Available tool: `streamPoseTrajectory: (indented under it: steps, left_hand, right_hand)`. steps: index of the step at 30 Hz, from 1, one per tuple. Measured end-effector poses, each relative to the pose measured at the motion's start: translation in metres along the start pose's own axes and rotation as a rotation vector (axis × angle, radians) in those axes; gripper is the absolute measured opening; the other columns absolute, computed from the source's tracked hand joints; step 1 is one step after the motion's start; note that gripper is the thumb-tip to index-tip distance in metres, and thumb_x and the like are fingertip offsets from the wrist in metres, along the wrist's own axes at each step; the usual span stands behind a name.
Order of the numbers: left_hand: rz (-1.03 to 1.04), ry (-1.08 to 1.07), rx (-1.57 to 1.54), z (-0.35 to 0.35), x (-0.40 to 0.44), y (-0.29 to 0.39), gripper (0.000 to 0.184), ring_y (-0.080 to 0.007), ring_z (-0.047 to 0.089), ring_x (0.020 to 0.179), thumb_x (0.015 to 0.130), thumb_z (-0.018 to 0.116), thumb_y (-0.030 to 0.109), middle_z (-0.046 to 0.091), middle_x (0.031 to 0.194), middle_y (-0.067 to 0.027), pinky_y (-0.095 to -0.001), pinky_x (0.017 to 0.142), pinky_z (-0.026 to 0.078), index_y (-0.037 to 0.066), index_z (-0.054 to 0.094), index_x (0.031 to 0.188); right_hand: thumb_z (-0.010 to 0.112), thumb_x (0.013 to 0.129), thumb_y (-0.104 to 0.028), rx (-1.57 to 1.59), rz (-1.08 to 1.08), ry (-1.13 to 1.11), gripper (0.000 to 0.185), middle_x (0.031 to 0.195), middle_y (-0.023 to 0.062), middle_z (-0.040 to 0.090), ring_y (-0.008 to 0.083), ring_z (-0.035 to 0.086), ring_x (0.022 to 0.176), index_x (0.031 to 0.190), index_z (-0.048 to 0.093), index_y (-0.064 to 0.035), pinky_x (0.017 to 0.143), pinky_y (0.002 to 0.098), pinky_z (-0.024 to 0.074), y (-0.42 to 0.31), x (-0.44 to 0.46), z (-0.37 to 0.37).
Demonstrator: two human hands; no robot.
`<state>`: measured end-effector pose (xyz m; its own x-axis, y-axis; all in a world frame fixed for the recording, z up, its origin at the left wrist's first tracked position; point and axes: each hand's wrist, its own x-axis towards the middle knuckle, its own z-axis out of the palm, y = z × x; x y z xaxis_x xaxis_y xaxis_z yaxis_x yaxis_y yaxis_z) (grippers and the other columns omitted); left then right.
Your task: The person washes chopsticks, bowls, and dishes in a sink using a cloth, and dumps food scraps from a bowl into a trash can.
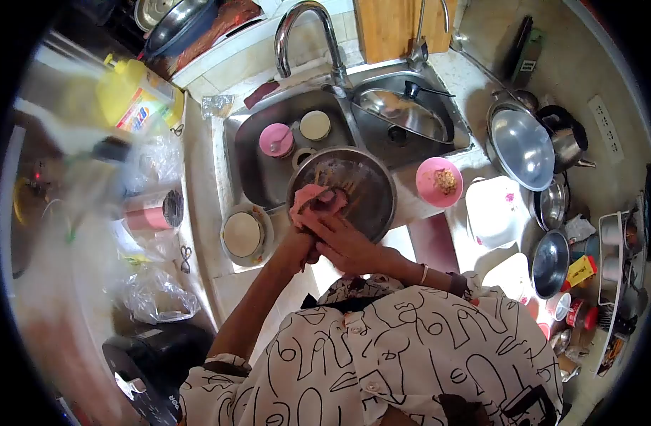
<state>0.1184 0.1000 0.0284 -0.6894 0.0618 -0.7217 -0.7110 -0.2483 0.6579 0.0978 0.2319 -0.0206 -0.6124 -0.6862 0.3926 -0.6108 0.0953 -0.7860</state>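
Kitchen corner, tiled wall, pale counter fitted with a stainless-steel double sink; corners of the view lost to black, far left side blurred by haze. One wide metal pan, round, dull grey, its inside streaked with brownish residue, overlapping the near edge of the sink at the divider; what bears its weight is hidden. One pink cloth, soft and bunched, at the pan's left inner side, its folds dark within. Left hand: at the near left rim of the pan, partly covered by the other; its fingers are mostly hidden, and whether they clamp the cloth cannot be told. Right hand: back upward, fingers together and lying against the cloth, fingertips obscured, firmness of grip unclear; a thin bangle at the wrist. In the left basin, toward its far right corner: one pink cup holding a pale spoon, and one cream round vessel. In the right basin: one shiny, shallow metal piece, pan or lid uncertain, with a black handle. By the sink's near right corner: one pink bowl of crumbly yellowish bits, contents unidentifiable.
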Motion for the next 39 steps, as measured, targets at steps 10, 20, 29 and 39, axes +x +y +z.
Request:
streamPoseTrajectory:
  steps: [10, 20, 29, 39]
  left_hand:
    - [-0.025, -0.174, 0.018, -0.031, -0.022, -0.023, 0.018, -0.0055, 0.031, 0.038, 0.079, 0.052, 0.006, 0.046, 0.064, -0.003, -0.0184, 0.032, 0.023, 0.006, 0.044, 0.096]
    - [-0.023, -0.08, 0.014, -0.04, -0.069, -0.025, 0.021, -0.005, 0.031, 0.038, 0.08, 0.051, 0.006, 0.047, 0.066, -0.0026, -0.0187, 0.032, 0.023, 0.005, 0.044, 0.1]
    - [0.099, 0.064, 0.177, -0.035, -0.076, -0.017, 0.016, -0.0045, 0.03, 0.037, 0.078, 0.054, 0.006, 0.036, 0.052, 0.0022, -0.0191, 0.031, 0.023, 0.003, 0.047, 0.093]
    - [0.146, -0.002, -0.389, -0.009, 0.002, -0.038, 0.01, -0.014, 0.046, 0.042, 0.084, 0.047, 0.013, 0.051, 0.061, -0.0061, -0.0248, 0.037, 0.036, 0.004, 0.048, 0.085]
  right_hand:
    - [0.042, 0.081, -0.012, -0.169, 0.034, 0.02, 0.038, 0.122, 0.0132, 0.038, 0.0306, 0.036, 0.112, 0.119, 0.041, -0.0089, 0.093, 0.0433, 0.0271, 0.081, 0.017, 0.011]
    - [0.042, 0.085, -0.02, -0.253, 0.435, -0.33, 0.039, 0.116, 0.0229, 0.041, 0.0397, 0.044, 0.102, 0.122, 0.037, -0.0117, 0.084, 0.0446, 0.0384, 0.122, 0.024, -0.02]
    - [0.055, 0.078, -0.018, -0.123, 0.286, -0.229, 0.04, 0.094, 0.0198, 0.057, 0.0363, 0.055, 0.088, 0.113, 0.042, -0.0048, 0.078, 0.0417, 0.0436, 0.142, 0.016, -0.016]
    - [0.047, 0.077, -0.003, 0.601, 0.542, 0.086, 0.041, 0.079, 0.0052, 0.057, 0.0108, 0.056, 0.062, 0.117, 0.038, -0.0044, 0.056, 0.0214, 0.0439, 0.03, 0.012, -0.053]
